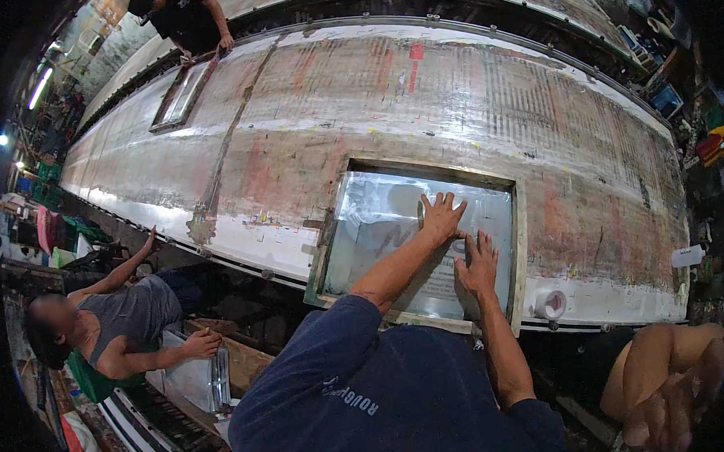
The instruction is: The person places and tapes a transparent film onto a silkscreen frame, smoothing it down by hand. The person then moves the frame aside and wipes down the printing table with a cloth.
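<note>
A rectangular wooden-edged screen-printing frame [518,253] lies on the long stained table right in front of me. Inside it, a pale, glossy mesh or film [360,258] carries faint dark lettering; the upper left part shines and looks wrinkled. My left hand [441,219] rests on this surface near the middle, fingers spread. Slightly nearer and to the right, my right hand [479,267] also lies on it with fingers stretched out. Their thumbs come close together. Neither hand grips anything, and my forearms cover part of the lower surface.
A tape roll [551,304] sits right of the frame on the table's near edge [597,305]. At far left, a person [185,16] holds another frame [182,97]. Someone seated [140,313] is at lower left, a hand on a stack of flat panels [198,376]. Bare limbs [666,385] show at lower right.
</note>
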